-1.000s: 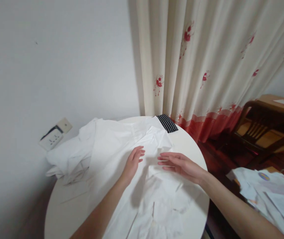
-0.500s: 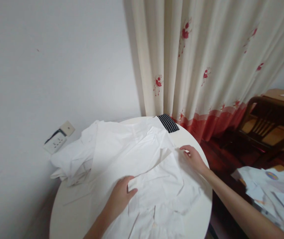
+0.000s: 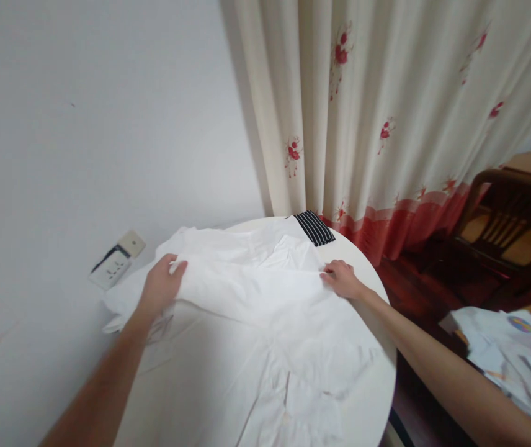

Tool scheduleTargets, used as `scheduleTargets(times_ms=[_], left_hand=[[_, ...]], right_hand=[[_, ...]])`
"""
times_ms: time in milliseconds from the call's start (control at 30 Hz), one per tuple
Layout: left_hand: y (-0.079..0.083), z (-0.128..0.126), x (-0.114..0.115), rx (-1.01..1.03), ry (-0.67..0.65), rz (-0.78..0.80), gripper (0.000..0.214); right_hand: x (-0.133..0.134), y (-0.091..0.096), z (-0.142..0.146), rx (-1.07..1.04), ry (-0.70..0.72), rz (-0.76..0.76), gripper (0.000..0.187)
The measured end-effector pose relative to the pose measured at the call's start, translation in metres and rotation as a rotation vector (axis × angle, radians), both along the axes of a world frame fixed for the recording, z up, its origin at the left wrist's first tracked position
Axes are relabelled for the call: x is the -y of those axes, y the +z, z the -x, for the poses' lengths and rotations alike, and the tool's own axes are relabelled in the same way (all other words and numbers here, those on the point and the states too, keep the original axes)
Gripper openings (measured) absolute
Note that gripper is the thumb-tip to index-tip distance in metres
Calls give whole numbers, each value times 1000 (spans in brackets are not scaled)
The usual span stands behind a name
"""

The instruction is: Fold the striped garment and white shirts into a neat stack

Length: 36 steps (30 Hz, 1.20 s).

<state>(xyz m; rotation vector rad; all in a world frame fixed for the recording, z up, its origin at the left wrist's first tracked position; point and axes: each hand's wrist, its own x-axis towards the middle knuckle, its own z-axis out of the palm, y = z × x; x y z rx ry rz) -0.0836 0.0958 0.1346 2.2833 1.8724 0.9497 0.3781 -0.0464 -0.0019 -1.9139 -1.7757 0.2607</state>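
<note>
A white shirt (image 3: 256, 310) lies spread over a round white table (image 3: 372, 397). A black-and-white striped collar piece (image 3: 312, 227) shows at its far edge. My left hand (image 3: 160, 288) is closed on the shirt's fabric at the far left, near a bunched sleeve. My right hand (image 3: 342, 279) is closed on the shirt's right edge, just below the striped piece. Between the two hands the cloth forms a straight fold line.
A white wall with a socket plate (image 3: 115, 264) stands left. A cream curtain with red flowers (image 3: 377, 124) hangs behind the table. A dark wooden chair (image 3: 512, 230) is at right. Papers and cloth (image 3: 512, 354) lie at lower right.
My left hand has moved from the shirt's middle up and left to its far edge. My right hand shifted slightly toward the striped piece. The cloth now lies folded between them.
</note>
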Motion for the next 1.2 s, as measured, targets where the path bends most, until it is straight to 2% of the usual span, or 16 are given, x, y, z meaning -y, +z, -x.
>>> scheduleTargets(times_ms=[133,267,367,467,667,767,1000,1200], left_hand=[[-6,2,-41,-114,-43,116,22],[-18,-6,-59,-116,-122,187,23],[-27,-8,-67,-97,-93,183,19],[-36,-6,-68,-93,-18,190,14],[-50,-3,-49,-93,39,205,26],[-48,-5,-47,-75,21,192,29],[-30,-12,-57,6,-19,87,33],[-41,-7,-52,36,-17,22,33]], right_hand=[[-6,0,-5,2,9,-10,23],[-6,-6,-6,-4,3,-46,25],[-5,-11,-6,-5,-10,-80,25],[-5,-15,-5,-9,-11,-115,27],[-5,-18,-4,11,4,-164,27],[-5,-18,-4,23,18,-190,28],[-4,-18,-6,-89,21,-213,25],[-3,-17,-5,-115,-2,-226,25]])
